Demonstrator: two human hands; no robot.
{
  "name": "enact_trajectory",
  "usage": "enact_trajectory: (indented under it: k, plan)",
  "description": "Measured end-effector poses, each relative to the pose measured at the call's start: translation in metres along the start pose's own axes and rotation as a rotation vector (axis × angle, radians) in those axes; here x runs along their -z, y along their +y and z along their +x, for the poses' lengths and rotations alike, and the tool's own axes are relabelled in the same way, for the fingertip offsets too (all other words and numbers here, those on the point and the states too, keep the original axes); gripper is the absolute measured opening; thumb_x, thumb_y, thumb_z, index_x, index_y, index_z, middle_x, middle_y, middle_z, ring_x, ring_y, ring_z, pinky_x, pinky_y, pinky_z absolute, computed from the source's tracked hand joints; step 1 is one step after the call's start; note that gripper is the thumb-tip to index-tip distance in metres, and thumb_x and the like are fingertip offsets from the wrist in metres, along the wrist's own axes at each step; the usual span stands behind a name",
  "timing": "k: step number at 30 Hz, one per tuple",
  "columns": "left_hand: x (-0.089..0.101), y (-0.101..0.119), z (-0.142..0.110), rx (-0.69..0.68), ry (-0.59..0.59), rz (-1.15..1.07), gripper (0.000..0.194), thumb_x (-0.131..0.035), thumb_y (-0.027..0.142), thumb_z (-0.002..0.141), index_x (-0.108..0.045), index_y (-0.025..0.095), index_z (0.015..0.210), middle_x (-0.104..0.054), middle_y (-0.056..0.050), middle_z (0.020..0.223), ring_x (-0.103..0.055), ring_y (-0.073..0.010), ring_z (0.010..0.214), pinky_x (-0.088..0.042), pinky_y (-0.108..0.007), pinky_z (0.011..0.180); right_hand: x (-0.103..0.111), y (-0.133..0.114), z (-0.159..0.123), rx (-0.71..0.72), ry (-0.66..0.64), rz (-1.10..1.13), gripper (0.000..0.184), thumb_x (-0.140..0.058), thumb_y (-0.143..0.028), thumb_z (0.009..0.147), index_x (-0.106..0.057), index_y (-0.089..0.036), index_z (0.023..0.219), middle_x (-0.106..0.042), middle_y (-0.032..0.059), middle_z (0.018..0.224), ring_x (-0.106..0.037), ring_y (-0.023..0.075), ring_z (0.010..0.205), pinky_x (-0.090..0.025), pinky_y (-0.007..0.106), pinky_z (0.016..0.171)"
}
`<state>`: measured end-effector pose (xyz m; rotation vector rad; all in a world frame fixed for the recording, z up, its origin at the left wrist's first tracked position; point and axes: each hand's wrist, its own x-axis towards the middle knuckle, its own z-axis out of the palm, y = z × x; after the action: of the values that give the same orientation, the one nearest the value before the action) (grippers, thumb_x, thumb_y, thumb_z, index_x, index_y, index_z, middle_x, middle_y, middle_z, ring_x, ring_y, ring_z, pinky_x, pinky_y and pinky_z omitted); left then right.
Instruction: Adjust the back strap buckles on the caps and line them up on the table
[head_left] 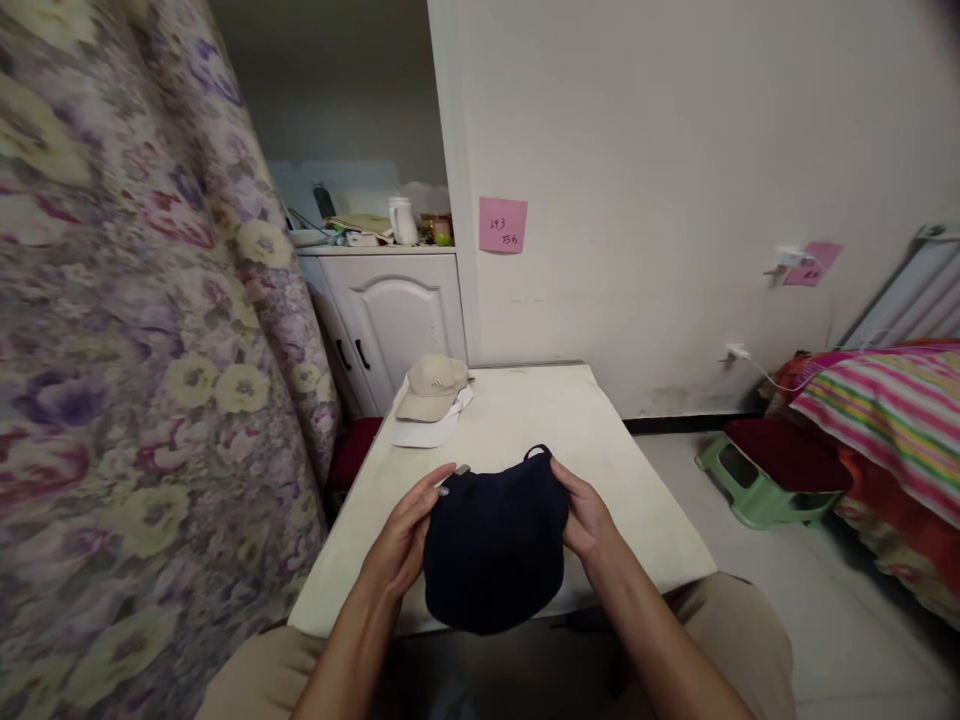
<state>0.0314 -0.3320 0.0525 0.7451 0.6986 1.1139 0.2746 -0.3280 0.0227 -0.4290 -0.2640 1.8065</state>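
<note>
A dark navy cap (495,550) is held up above the near part of the white table (540,410). My left hand (409,530) grips its left edge, where a small metal buckle (463,469) shows. At the upper right edge, my right hand (585,505) has its fingers closed round the fabric, close to a thin strap loop (537,452). Some fingertips are hidden behind the cap. Towards the table's far left corner lies a beige cap (431,388), partly covering a white cap (431,432).
A floral curtain (150,400) hangs along the left. Behind the table are a white cabinet (401,310) holding a white jug (403,220) and a wall with a pink note (502,225). A green stool (772,475) stands at right beside a striped bed (892,400).
</note>
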Motion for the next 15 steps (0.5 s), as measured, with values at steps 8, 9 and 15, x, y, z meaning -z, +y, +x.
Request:
enact_trajectory:
  k: [8,9,15]
  plan:
    - [0.028,-0.031,0.037,-0.081,0.085,-0.250,0.061,-0.062,0.000,0.077,-0.050,0.021,0.133,-0.074,-0.006,0.105,-0.072,-0.0153,0.084,-0.057,-0.025,0.082,0.019,-0.003,0.017,-0.076,-0.088,-0.074,0.026,-0.068,-0.038,0.085,-0.072,-0.013,0.092,-0.077,0.0053,0.087,-0.072,0.0182,0.079,-0.054,0.031,0.084]
    - [0.034,-0.038,0.047,-0.083,0.147,-0.260,0.059,-0.060,0.000,0.077,-0.051,0.019,0.132,-0.075,-0.005,0.100,-0.073,-0.0143,0.080,-0.057,-0.024,0.079,0.026,0.001,0.021,-0.069,-0.107,-0.115,0.029,-0.067,-0.041,0.085,-0.072,-0.013,0.092,-0.077,0.0047,0.084,-0.072,0.0179,0.076,-0.054,0.030,0.083]
    - [0.071,-0.066,0.081,-0.078,0.189,-0.221,0.063,-0.066,0.004,0.077,-0.048,0.022,0.135,-0.076,0.003,0.082,-0.072,-0.0110,0.069,-0.057,-0.018,0.074,0.066,0.025,0.037,-0.105,-0.100,-0.238,0.032,-0.077,-0.022,0.075,-0.070,-0.009,0.102,-0.077,0.0086,0.095,-0.072,0.0174,0.079,-0.053,0.026,0.078]
